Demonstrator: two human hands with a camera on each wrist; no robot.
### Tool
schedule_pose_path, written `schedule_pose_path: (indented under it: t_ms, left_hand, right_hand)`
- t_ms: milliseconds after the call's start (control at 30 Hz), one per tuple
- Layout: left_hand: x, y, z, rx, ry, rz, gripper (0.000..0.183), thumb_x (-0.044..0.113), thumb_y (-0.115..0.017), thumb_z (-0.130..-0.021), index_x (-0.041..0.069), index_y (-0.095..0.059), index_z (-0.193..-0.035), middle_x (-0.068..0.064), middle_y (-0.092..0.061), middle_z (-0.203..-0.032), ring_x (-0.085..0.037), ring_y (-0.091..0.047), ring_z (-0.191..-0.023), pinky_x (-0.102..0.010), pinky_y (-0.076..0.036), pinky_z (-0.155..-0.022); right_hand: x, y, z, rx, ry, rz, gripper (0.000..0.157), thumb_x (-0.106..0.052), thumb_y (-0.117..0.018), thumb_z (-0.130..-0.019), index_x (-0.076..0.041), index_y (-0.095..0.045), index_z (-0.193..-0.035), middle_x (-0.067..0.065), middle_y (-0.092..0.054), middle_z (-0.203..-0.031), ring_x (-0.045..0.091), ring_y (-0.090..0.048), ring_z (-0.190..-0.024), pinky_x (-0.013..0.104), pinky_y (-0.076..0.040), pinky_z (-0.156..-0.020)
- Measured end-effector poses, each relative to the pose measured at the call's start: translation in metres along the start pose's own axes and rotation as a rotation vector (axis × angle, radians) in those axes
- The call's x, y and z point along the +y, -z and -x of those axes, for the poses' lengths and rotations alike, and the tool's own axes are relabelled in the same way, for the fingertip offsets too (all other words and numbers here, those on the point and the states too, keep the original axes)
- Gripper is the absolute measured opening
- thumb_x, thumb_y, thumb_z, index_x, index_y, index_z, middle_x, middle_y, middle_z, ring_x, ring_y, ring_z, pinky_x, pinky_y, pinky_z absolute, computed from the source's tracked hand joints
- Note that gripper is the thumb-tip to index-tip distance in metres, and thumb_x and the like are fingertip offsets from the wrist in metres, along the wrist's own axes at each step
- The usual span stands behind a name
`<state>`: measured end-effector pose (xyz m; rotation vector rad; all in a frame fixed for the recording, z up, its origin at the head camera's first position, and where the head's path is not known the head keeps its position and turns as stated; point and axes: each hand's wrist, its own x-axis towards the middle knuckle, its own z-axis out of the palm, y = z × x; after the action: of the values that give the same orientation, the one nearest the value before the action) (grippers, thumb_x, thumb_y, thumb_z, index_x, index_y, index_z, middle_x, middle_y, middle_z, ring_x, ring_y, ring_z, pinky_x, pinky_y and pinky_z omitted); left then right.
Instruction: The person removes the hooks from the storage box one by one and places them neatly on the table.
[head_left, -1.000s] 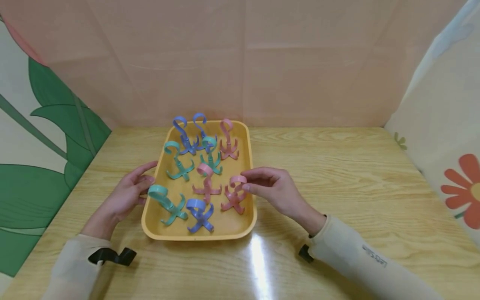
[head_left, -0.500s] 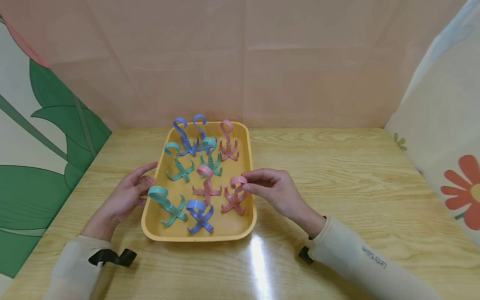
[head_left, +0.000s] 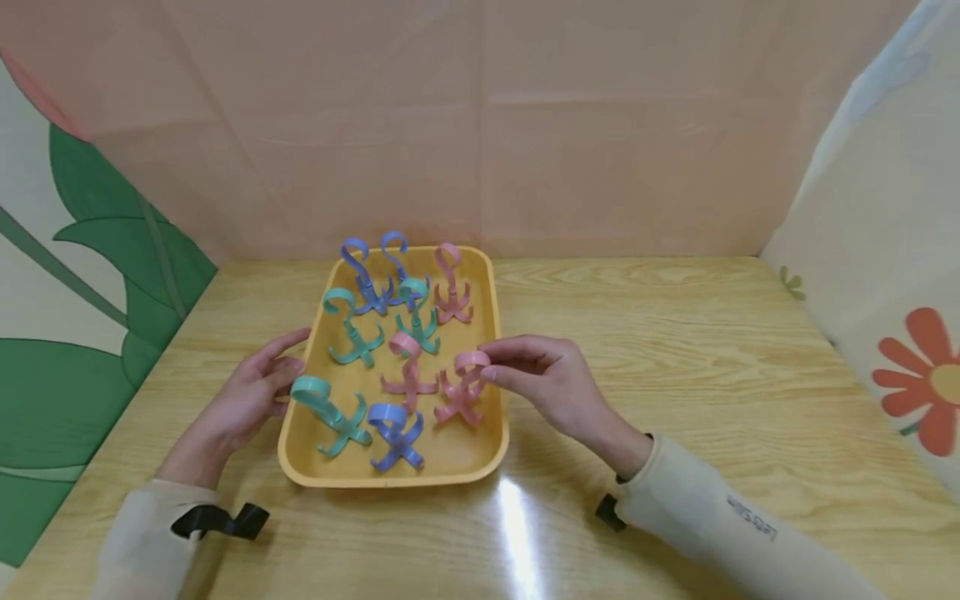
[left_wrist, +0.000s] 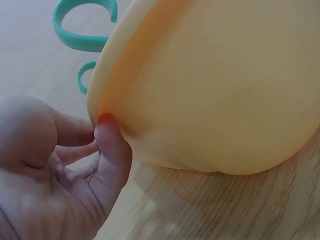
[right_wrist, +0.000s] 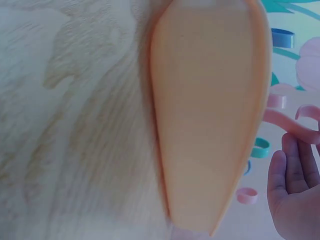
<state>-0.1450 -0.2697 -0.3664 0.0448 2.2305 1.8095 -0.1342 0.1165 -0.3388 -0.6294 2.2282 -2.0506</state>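
In the head view, a yellow tray [head_left: 457, 461] holds several four-pronged plastic hanger hooks, each with a curled top. My right hand [head_left: 551, 379] pinches the curl of a pink hook [head_left: 459, 404] between thumb and index finger, by the tray's right wall. Along the left wall, my left hand [head_left: 251, 392] grips at the rim. The left wrist view shows one fingertip tucked under that rim [left_wrist: 107, 65]. Left of the held hook is another pink hook [head_left: 410, 382]. Near the front lie a blue hook [head_left: 397, 442] and a green hook [head_left: 341, 425].
More green hooks [head_left: 356, 346], blue hooks [head_left: 371, 292] and a pink hook [head_left: 452, 300] stand toward the tray's back. The tray rests on a wooden table [head_left: 675, 333], with a pink cloth backdrop [head_left: 480, 125] behind. Black straps [head_left: 221, 521] hang by both cuffs.
The held pink hook has turned slightly, and its prongs sit at a different angle. The whole head view has shifted a little. Both hands keep their places at the tray.
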Motion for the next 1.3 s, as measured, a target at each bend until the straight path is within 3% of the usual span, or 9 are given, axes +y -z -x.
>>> schedule_pose_path:
  t_ms: [367, 633, 1067, 1300]
  left_hand:
    - [0.000, 0.000, 0.001, 0.003, 0.006, 0.009, 0.053, 0.016, -0.036, -0.111, 0.013, -0.021, -0.161, -0.018, -0.056, -0.115, -0.017, -0.070, -0.091, -0.036, -0.060, -0.071]
    - [0.000, 0.001, 0.001, -0.008, 0.006, 0.022, 0.054, 0.016, -0.037, -0.111, 0.012, -0.020, -0.161, -0.011, -0.060, -0.109, -0.017, -0.070, -0.092, -0.037, -0.060, -0.072]
    - [-0.001, 0.002, 0.002, -0.036, -0.002, 0.056, 0.055, 0.017, -0.038, -0.111, 0.013, -0.018, -0.162, -0.006, -0.063, -0.106, -0.018, -0.070, -0.092, -0.037, -0.060, -0.073]
    - [-0.002, 0.002, 0.002, -0.043, -0.009, 0.092, 0.057, 0.019, -0.042, -0.110, 0.012, -0.018, -0.161, -0.005, -0.063, -0.105, -0.017, -0.070, -0.090, -0.035, -0.060, -0.072]
  right_hand:
    - [-0.020, 0.005, 0.001, -0.008, 0.071, -0.010, 0.022, 0.004, -0.075, -0.087, 0.005, -0.073, -0.109, 0.013, -0.074, -0.105, 0.025, -0.072, -0.093, 0.037, -0.058, -0.082]
    - [-0.034, 0.017, 0.002, 0.020, 0.078, -0.045, 0.024, 0.003, -0.074, -0.089, 0.005, -0.073, -0.112, 0.014, -0.074, -0.107, 0.028, -0.072, -0.098, 0.041, -0.057, -0.085]
    - [-0.045, 0.042, 0.003, 0.102, 0.089, 0.034, 0.025, -0.004, -0.076, -0.090, 0.001, -0.074, -0.114, 0.014, -0.074, -0.109, 0.024, -0.071, -0.100, 0.034, -0.056, -0.088]
    - [-0.044, 0.056, 0.000, 0.097, 0.077, 0.034, 0.024, -0.007, -0.074, -0.092, 0.000, -0.073, -0.115, 0.016, -0.073, -0.112, 0.026, -0.070, -0.103, 0.032, -0.055, -0.090]
